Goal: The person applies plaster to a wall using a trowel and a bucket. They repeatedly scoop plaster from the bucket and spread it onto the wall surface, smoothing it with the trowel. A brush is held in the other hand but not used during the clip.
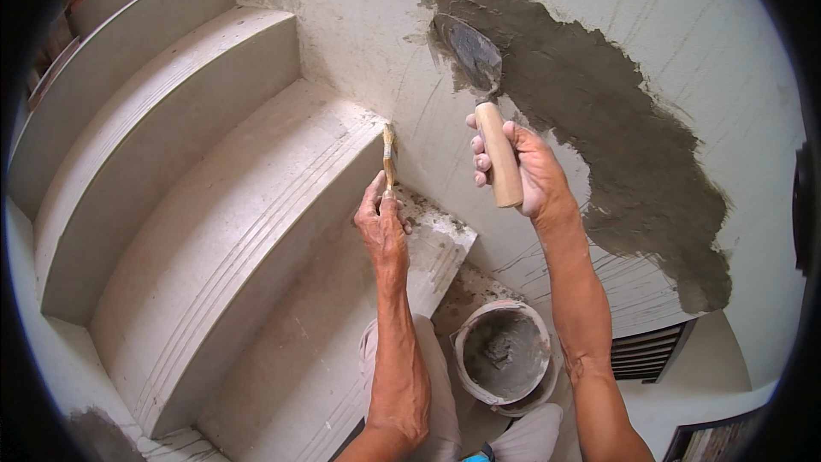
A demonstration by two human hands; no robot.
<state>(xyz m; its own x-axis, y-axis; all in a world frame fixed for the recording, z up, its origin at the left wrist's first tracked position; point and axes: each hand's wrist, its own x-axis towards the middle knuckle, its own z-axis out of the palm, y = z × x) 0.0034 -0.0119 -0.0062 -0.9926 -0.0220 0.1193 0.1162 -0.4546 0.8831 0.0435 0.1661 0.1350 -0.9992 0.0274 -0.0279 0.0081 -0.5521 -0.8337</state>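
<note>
1. Head view: The left hand (382, 227), up and to the left of the bucket (505, 305), pinches a narrow brush (390, 154) by its lower handle, a grip that likely leaves the bristles clear.
2. The right hand (541, 178), above the bucket, is wrapped around the wooden handle of a trowel (470, 51), blade pointing away; whether the blade touches the wall (342, 43) cannot be told.
3. A dark patch of wet-looking mortar (599, 111) spreads over the wall above and to the right of the bucket, which holds grey mix and sits beside the person's legs (434, 393), presumably for easy reach.
4. Curved steps (214, 180) rise left of the bucket, their edges close to the brush; a slatted grille (641, 358) lies to its right. Open room remains between the hands, above the bucket.
</note>
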